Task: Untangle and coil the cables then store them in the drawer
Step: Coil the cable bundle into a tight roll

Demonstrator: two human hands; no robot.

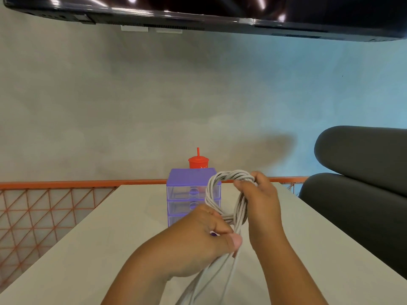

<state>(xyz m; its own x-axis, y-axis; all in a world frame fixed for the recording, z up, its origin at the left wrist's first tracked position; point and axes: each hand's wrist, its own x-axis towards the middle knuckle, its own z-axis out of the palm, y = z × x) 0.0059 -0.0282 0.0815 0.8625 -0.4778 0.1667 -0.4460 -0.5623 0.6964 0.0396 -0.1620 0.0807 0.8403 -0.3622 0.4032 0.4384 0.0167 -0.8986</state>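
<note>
A grey cable (222,183) is wound into a coil of several loops held up above the table. My right hand (262,199) grips the top right of the coil. My left hand (209,230) pinches the strands at the coil's lower end, thumb on top. Loose grey strands (220,274) trail down from my left hand toward the bottom edge of the view. Behind the coil stands a small purple drawer unit (187,192) with three clear drawers, all pushed in; its lower right part is hidden by my hands.
The drawer unit sits on a white table (110,238). A red cup with a straw (198,161) stands behind the unit. An orange mesh railing (44,205) runs along the left and far side. A dark grey chair (363,183) is at the right.
</note>
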